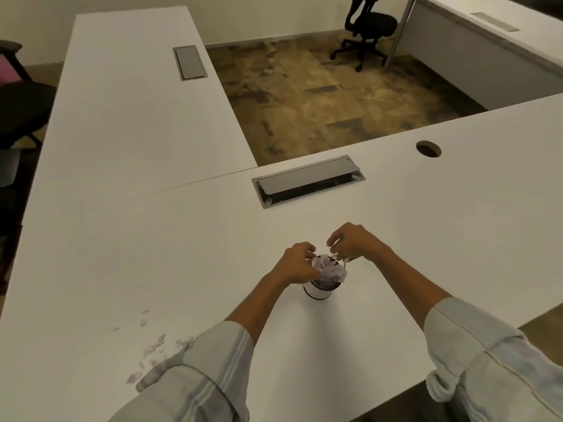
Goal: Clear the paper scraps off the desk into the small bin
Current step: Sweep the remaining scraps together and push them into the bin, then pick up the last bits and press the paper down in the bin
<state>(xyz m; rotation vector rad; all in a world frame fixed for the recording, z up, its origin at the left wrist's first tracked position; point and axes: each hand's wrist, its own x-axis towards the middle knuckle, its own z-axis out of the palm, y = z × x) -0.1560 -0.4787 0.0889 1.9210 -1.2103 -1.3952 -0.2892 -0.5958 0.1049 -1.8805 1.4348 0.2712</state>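
A small white bin [318,291] with a dark rim stands on the white desk [396,226] in front of me, heaped with pale paper scraps [330,269]. My left hand [297,263] is curled over the bin's left side, its fingers on the heap of scraps. My right hand [353,243] hovers just above the bin's far right edge, fingertips pinched on small bits of paper. Several loose scraps [158,351] lie on the desk at the lower left, partly hidden by my left sleeve.
A grey cable hatch [307,181] is set into the desk beyond the bin, and a round cable hole [428,148] lies to the far right. A second white desk [128,111] joins on the left. Black office chairs stand at the left edge [21,108] and at the back [365,28].
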